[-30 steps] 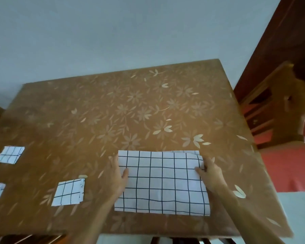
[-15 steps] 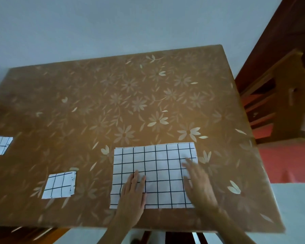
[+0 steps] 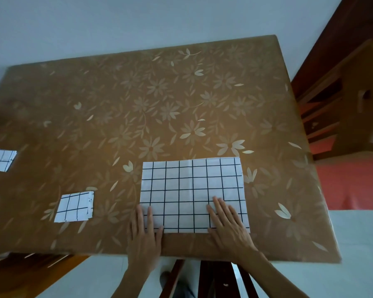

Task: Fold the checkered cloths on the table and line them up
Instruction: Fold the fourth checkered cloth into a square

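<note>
Both left hand [image 3: 144,237] and right hand [image 3: 228,229] lie flat, pressing the checkered cloth [image 3: 192,186].

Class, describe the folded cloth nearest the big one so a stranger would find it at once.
On the brown flowered table, look left of the large checkered cloth. The small folded cloth lies near the front edge. Unlike the other folded cloths at the far left, cut by the picture's edge, it shows whole.
</note>
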